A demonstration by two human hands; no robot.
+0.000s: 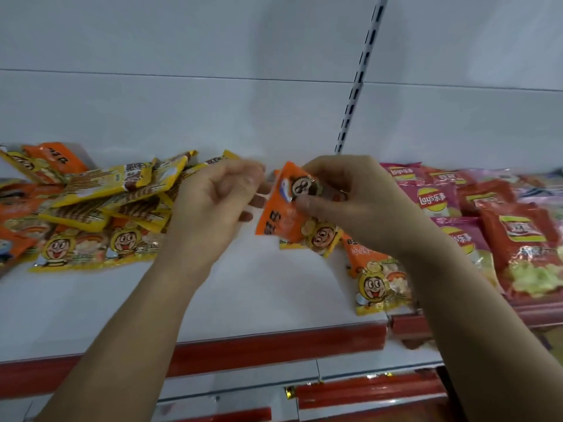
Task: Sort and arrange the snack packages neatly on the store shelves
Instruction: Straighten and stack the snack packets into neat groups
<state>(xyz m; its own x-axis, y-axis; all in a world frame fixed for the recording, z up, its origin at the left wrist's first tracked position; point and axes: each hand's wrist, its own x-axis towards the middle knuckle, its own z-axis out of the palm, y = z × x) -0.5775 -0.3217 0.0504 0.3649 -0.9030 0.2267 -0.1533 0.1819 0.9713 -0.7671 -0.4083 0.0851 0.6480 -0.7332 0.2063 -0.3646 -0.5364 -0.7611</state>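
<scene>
2 glossy orange packets [285,208], right hand [344,202]

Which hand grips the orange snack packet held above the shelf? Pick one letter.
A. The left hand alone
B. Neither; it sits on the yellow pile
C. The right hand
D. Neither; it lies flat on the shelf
C: the right hand has its thumb and fingers pinched on the orange snack packet, while the left hand is curled beside it, its touch blurred.
</scene>
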